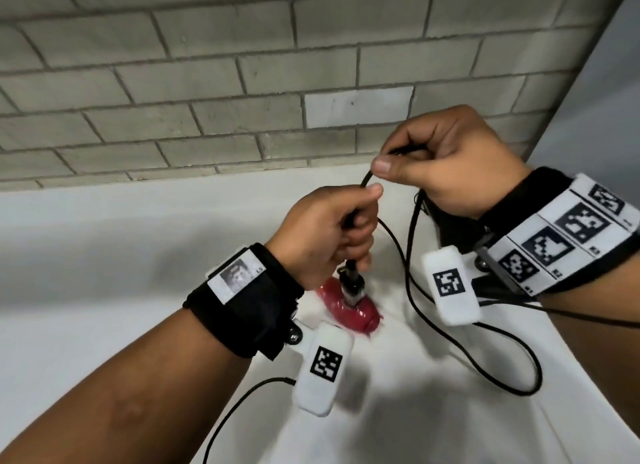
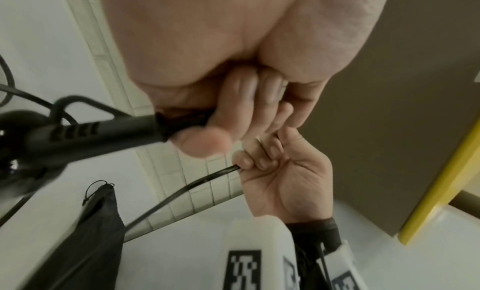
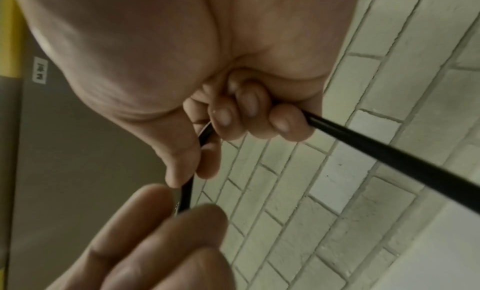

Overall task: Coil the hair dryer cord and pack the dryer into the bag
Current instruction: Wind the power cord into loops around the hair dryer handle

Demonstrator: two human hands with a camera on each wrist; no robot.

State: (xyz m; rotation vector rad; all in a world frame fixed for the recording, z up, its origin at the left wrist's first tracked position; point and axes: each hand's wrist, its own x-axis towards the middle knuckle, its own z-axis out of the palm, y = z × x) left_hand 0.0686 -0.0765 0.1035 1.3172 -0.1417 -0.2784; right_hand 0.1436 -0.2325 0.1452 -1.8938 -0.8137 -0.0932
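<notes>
My left hand [image 1: 332,231] grips the black handle [image 2: 103,134] of the hair dryer and holds it above the white counter. The dryer's red body [image 1: 349,311] hangs below the fist. The black cord [image 1: 485,352] rises out of the top of my left fist, under the thumb. My right hand [image 1: 446,165], just right of and above the left, pinches the cord between thumb and curled fingers [image 3: 246,113]. From there the cord [image 3: 389,154] drops in a loose loop onto the counter. A black drawstring bag [image 2: 98,222] lies on the counter beneath my right wrist.
A grey brick wall [image 1: 242,82] stands close behind the white counter [image 1: 104,255]. A second thin black cable [image 1: 235,415] trails off the front edge by my left forearm. A yellow-edged panel [image 2: 441,181] shows at the side in the left wrist view.
</notes>
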